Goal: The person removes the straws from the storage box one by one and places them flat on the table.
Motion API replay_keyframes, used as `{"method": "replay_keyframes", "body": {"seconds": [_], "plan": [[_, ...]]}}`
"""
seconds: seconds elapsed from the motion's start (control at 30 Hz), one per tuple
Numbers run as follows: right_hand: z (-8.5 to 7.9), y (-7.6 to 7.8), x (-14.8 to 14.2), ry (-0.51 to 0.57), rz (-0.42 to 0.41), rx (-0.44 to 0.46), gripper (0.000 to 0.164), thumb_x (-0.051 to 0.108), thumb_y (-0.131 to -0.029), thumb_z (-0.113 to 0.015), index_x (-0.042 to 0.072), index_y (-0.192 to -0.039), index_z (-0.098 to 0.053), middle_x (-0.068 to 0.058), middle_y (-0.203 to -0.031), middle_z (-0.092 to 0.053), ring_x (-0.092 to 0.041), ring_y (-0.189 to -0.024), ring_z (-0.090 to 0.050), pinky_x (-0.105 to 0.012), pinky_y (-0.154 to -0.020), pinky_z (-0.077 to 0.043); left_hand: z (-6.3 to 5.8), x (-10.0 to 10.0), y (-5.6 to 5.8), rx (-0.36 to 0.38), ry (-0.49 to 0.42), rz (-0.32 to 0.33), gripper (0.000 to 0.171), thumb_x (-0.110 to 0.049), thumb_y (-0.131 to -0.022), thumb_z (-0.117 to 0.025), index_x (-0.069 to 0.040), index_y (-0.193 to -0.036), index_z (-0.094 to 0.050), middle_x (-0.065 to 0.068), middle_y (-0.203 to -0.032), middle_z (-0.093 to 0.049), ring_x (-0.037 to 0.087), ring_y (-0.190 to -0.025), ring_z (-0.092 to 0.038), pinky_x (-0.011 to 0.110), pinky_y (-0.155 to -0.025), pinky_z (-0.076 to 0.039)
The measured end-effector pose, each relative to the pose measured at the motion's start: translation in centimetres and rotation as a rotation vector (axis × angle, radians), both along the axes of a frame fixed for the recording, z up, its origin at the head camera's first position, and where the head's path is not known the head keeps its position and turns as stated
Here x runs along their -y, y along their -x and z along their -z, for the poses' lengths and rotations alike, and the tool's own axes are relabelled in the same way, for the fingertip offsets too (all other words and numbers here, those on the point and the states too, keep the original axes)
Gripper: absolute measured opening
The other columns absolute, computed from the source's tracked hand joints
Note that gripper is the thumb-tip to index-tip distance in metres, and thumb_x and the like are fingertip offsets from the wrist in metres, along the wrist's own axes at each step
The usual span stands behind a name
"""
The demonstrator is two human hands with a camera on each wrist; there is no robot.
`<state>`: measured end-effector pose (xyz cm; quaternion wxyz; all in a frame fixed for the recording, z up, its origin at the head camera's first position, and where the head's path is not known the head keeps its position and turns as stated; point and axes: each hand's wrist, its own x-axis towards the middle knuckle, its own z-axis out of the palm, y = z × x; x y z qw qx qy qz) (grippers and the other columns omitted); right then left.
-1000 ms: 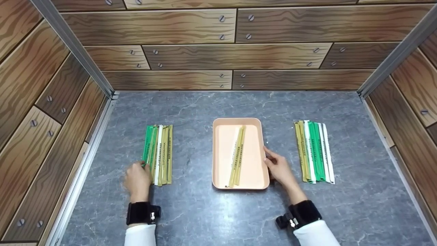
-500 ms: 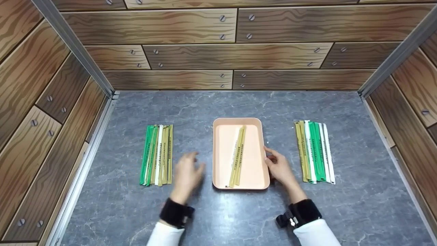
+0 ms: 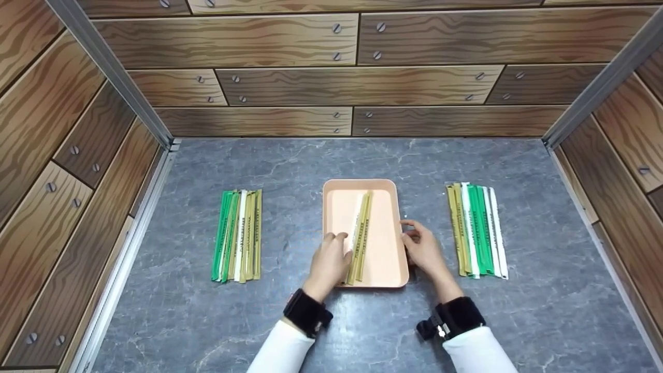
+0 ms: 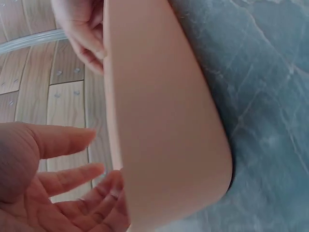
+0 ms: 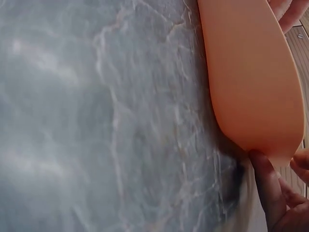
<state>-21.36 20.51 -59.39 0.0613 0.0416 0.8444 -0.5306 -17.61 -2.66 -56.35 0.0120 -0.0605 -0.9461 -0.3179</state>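
Observation:
A shallow peach tray (image 3: 383, 259) lies in the middle of the table. Inside it, slightly slanted, are long slim printed sticks: gold ones (image 3: 365, 228) beside a white one (image 3: 357, 217). My left hand (image 3: 330, 261) is over the tray's front left part, close to these sticks. In the left wrist view its thumb and fingers (image 4: 67, 181) are spread apart with nothing between them, some fingertips hidden behind the tray wall. My right hand (image 3: 423, 254) holds the tray's right edge; in the right wrist view one fingertip (image 5: 260, 162) presses the outer wall and another is near the rim.
A row of green, white and gold sticks (image 3: 237, 235) lies left of the tray. Another row in the same colours (image 3: 476, 230) lies to its right. Wood-patterned walls (image 3: 290, 85) enclose the grey marbled table (image 3: 290, 166) at the back and sides.
My left hand has moved right, from the lower end of the left row, across the table, to over the tray. The right hand stays at the tray's right edge.

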Motion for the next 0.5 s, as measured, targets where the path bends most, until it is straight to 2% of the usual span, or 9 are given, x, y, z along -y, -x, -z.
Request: {"method": "replay_keyframes", "body": {"seconds": [0.2, 0.37, 0.5], "plan": [[0.1, 0.1, 0.2, -0.062, 0.003, -0.025, 0.044, 0.010, -0.099, -0.053, 0.008, -0.143, -0.051, -0.023, -0.108, -0.067, -0.030, -0.088, -0.068, -0.032, -0.061, -0.055, 0.8, -1.0, 0.5, 0.046, 0.077, -0.015, 0.032, -0.002, -0.084, -0.068, 0.004, -0.115, -0.064, 0.019, -0.093, -0.062, 0.034, -0.078, -0.065, 0.044, -0.066, -0.056], [0.1, 0.0, 0.3, -0.069, 0.009, -0.016, 0.044, 0.010, -0.100, -0.052, 0.011, -0.143, -0.051, -0.022, -0.104, -0.068, -0.025, -0.073, -0.067, -0.030, -0.052, -0.052, 1.4, -1.5, 0.5, 0.028, 0.148, -0.004, 0.020, 0.006, -0.082, -0.062, 0.003, -0.102, -0.064, 0.017, -0.084, -0.061, 0.032, -0.072, -0.064, 0.043, -0.061, -0.056], [0.0, -0.1, 0.4, -0.062, 0.009, -0.002, 0.045, 0.009, -0.100, -0.051, 0.014, -0.145, -0.050, -0.021, -0.103, -0.068, -0.022, -0.063, -0.064, -0.031, -0.047, -0.052, 1.8, -1.9, 0.6, 0.005, 0.196, -0.007, 0.015, 0.006, -0.083, -0.061, 0.002, -0.097, -0.063, 0.015, -0.081, -0.060, 0.031, -0.069, -0.064, 0.042, -0.058, -0.055]]}}
